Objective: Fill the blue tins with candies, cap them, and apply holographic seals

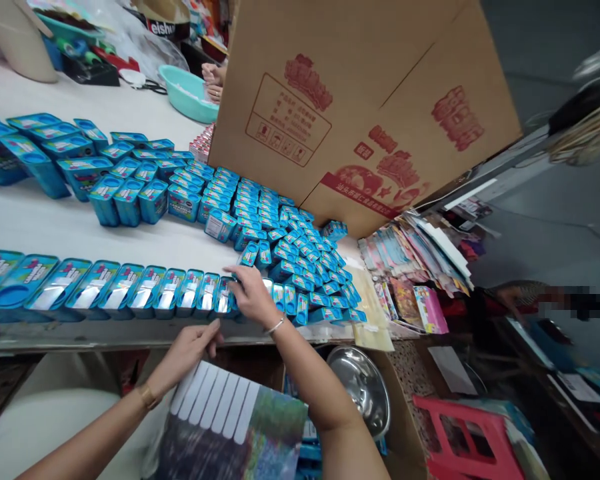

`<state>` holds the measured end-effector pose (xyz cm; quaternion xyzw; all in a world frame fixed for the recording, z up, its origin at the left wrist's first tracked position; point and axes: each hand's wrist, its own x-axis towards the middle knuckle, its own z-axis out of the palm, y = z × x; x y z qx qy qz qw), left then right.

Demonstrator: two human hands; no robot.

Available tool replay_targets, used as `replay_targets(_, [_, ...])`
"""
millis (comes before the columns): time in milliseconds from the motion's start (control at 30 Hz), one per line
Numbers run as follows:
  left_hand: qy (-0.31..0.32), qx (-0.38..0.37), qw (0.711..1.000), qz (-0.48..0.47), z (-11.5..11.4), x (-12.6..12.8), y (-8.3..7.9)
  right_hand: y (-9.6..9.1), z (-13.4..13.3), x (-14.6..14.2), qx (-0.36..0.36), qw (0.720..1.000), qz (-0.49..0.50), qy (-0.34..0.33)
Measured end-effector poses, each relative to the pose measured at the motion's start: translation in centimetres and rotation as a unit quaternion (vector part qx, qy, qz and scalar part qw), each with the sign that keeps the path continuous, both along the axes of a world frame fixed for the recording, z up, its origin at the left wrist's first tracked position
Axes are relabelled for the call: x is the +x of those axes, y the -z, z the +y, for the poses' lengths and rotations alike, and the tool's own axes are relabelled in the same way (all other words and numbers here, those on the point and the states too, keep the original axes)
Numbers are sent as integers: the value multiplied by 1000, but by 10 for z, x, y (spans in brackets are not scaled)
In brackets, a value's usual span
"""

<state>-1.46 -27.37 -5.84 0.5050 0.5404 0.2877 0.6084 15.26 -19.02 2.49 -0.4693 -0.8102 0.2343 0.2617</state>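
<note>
Along the table's front edge stands a row of small blue plastic tubs [107,287] with colourful printed tops, several with a white shiny patch. My right hand [254,297], with a bracelet at the wrist, reaches over the row's right part, thumb and fingertips closed on a blue tub [224,297]. Just below the table edge is my left hand [193,350], wearing a gold-coloured watch band. Its fingers are loosely bent and apart, pointing toward the row, and I see nothing in them. Many more blue tubs [300,250] stand packed together beyond my right hand.
A large cardboard box [370,100] rises behind the tubs. A turquoise basin [187,93] sits farther back, another person's hands [214,81] beside it. Flat printed packaging [415,253] lies right. Below are a metal bowl [360,390], a red stool [470,433] and patterned material [230,427] over my lap.
</note>
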Motion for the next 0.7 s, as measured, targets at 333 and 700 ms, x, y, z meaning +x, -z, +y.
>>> replay_targets(333, [229,-18,972,54,-45,-51,-19,-43,-181,50,-83,986,-140,-26])
replay_targets(700, [237,-67,969,-19,-46,-45,-12,18,-246,32,133,977,-77,150])
